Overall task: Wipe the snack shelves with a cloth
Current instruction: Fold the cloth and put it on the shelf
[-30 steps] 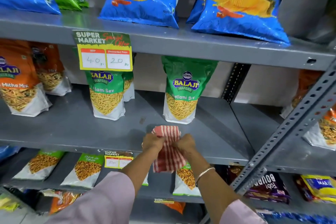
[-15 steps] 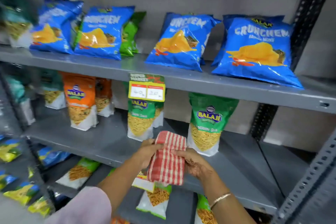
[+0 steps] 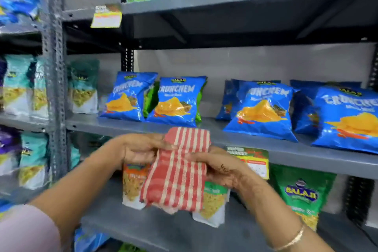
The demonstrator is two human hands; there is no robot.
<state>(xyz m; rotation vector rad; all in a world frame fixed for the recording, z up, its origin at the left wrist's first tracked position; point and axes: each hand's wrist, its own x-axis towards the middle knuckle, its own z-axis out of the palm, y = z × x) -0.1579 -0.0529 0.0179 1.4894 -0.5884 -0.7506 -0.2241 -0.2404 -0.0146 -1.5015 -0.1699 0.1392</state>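
Red-and-cream striped woven cloth (image 3: 178, 172) hangs in the air before the grey metal shelf (image 3: 214, 129) of blue crisp bags (image 3: 178, 102), pinched by left hand (image 3: 139, 149) and right hand (image 3: 216, 168), probably being folded into a wiping pad.

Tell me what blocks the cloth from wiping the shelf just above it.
Both hands, left and right, hold the cloth in front of the shelf edge. Nothing lies between them, but blue Crunchem bags stand along most of the shelf, leaving bare only the front strip and gaps between bags.
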